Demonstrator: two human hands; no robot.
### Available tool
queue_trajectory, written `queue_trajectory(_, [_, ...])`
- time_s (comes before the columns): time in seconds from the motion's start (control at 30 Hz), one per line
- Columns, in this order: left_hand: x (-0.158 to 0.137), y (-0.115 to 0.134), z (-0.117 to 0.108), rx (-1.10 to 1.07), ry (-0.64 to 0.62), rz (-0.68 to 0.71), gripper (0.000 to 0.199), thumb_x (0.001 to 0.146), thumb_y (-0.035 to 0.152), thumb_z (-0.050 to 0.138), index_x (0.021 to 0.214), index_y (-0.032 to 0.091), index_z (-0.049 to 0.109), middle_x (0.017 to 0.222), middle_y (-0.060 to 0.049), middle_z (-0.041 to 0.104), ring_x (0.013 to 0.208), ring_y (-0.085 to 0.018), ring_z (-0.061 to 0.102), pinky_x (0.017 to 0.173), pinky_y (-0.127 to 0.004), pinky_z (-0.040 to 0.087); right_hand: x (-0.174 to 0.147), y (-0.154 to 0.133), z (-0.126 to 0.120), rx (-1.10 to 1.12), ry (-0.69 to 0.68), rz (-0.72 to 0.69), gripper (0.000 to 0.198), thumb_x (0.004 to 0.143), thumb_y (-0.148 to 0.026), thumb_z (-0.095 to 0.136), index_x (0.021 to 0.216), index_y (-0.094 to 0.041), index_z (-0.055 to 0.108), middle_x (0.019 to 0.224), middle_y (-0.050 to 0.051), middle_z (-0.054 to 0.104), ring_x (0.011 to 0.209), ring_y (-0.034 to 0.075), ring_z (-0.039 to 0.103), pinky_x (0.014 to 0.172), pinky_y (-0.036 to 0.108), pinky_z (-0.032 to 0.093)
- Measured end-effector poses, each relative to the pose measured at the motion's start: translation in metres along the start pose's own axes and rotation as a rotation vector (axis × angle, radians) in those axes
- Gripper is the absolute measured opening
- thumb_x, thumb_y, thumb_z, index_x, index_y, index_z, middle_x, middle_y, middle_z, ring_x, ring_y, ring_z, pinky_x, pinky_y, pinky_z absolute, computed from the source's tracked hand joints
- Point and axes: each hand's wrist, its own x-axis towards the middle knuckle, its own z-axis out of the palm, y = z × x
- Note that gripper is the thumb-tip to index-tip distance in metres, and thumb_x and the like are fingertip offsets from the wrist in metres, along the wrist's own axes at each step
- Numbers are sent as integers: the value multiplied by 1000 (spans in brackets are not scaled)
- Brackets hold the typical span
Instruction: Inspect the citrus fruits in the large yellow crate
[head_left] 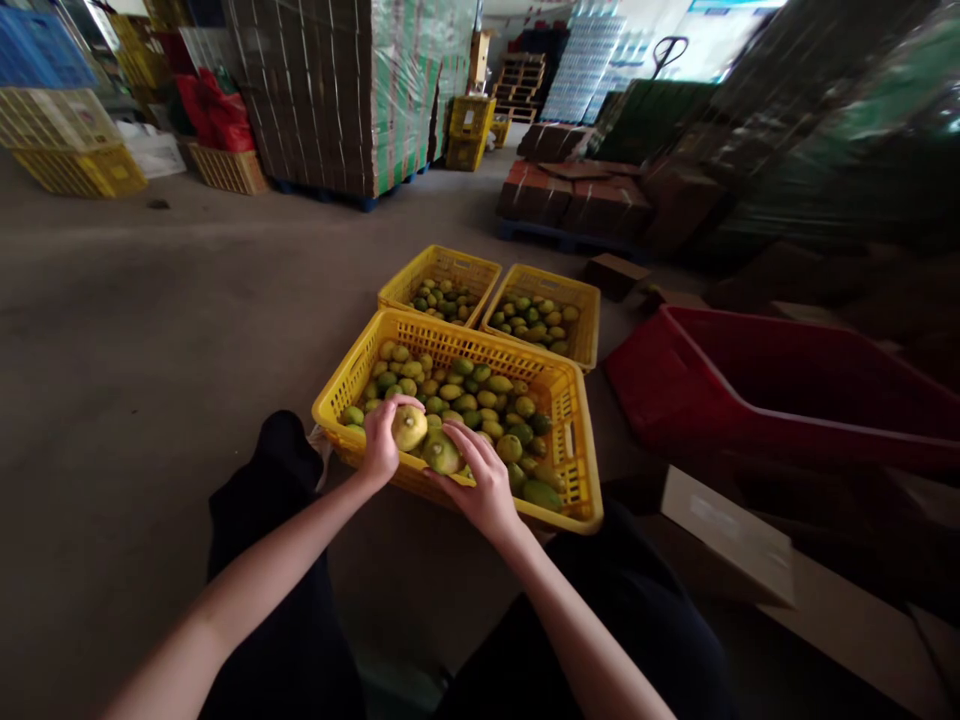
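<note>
My left hand (384, 440) is wrapped round a yellowish lemon (409, 427), with its nippled end facing me. Beside it, my right hand (484, 476) grips a greener lemon (442, 452). Both fruits are held close together above the near edge of a large yellow plastic crate (576, 440). Inside that crate lie many loose green and yellow lemons (487, 399). My palms and some fingertips are hidden behind the fruit.
Two smaller yellow crates (439, 262) (585, 300) with lemons stand just beyond. A red tub (645, 390) and a cardboard box (724, 535) are at the right. Wrapped pallet stacks (315, 90) and stacked crates (67, 130) stand farther back on the concrete floor (187, 290).
</note>
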Motion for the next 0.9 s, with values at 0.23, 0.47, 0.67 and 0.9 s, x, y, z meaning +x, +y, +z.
queue_trajectory(0.23, [-5,10,-3,-21,-13,-21,29,85,13,47,66,22,67,88,-3,74,104,-23,63,88,-22,45,-3,0,-2,-15,6,-34,51,82,-36,76,131,-28,63,132,13,68,119,33,65,102,51,53])
queue_trajectory(0.47, [14,9,10,36,54,-463,40,96,38,39,73,18,65,68,-6,68,77,-23,69,68,-28,51,2,-8,3,220,23,337,53,70,-49,83,112,-21,64,98,8,75,86,26,72,77,38,60])
queue_trajectory(0.67, [16,1,4,339,-83,-845,40,96,47,46,105,15,68,63,-5,68,50,-18,61,47,-27,47,10,1,4,687,58,902,46,81,-64,63,98,-22,56,68,-2,66,36,12,51,31,24,41])
queue_trajectory(0.9, [17,-14,-13,302,-193,-978,59,98,58,38,114,10,69,59,-7,66,42,-16,56,40,-24,42,21,2,-2,940,23,1272,45,93,-60,52,87,-16,60,52,0,62,30,13,52,26,22,36])
